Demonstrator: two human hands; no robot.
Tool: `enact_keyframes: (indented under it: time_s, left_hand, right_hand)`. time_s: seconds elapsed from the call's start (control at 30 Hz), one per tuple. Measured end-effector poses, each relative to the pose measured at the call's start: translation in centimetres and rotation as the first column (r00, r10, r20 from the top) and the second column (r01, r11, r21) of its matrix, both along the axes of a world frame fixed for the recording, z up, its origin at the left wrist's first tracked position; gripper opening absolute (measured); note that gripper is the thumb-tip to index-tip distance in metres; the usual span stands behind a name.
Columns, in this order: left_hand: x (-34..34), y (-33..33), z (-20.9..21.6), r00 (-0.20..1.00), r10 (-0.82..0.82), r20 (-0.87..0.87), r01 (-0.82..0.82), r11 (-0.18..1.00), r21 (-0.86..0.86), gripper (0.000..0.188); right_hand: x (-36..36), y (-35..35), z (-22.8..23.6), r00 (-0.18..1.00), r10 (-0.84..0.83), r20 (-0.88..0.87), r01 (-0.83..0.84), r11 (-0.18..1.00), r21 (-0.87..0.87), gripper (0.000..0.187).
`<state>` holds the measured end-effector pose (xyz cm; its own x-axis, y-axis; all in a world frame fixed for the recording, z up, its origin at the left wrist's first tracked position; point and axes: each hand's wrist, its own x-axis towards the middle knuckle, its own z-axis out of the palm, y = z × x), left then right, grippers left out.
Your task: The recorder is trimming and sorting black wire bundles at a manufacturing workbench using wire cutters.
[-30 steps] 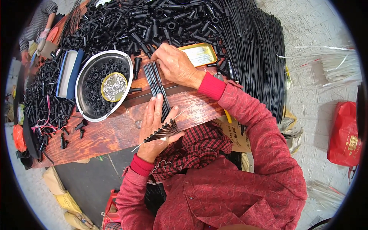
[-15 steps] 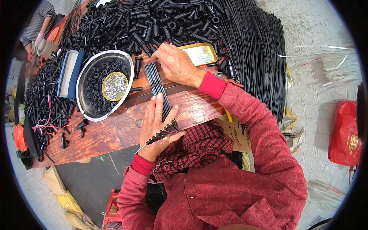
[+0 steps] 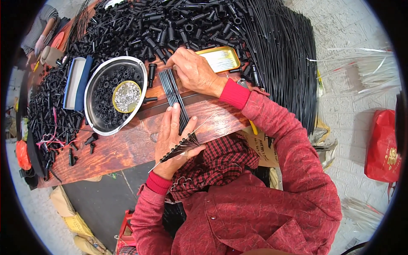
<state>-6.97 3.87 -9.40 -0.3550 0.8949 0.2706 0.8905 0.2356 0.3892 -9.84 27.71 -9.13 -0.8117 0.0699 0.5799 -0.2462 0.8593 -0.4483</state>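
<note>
A flat row of slim dark rods (image 3: 169,85) slants across the wooden table toward me. My left hand (image 3: 168,136) holds them against the table, its fingers stretched along and around the row. Near that hand's wrist the rods' lower ends fan out, with small black end pieces (image 3: 176,148) lined up along a thin pale wire. My right hand (image 3: 193,72) is closed beside the rods' upper ends, fingers curled; its fingertips are partly hidden, so what they pinch cannot be made out.
A metal bowl (image 3: 88,112) of small black rings holds a round yellow-rimmed tin (image 3: 127,97). Behind lie a yellow-edged tray (image 3: 221,59), piled black tubular fittings (image 3: 170,29) and long black rods (image 3: 284,63). A blue box (image 3: 83,83) stands left. A co-worker's hand (image 3: 39,44) shows far left.
My two hands and the rods stay almost still. The view has shifted very slightly, and the co-worker's hands at far left have moved a little.
</note>
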Motion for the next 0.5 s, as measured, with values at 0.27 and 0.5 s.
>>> enact_keyframes:
  time_s: [0.27,0.5]
  left_hand:
    - [0.01,0.03,0.29,1.0,0.006,0.001,-0.006,1.0,-0.018,0.081]
    - [-0.01,0.0,0.33,1.0,0.01,-0.003,-0.01,1.0,-0.01,0.079]
  right_hand:
    - [-0.27,0.22,-0.4,0.999,-0.012,-0.042,0.014,0.999,0.052,0.013]
    - [0.04,-0.18,0.31,0.998,-0.069,-0.009,0.07,0.99,0.119,0.013]
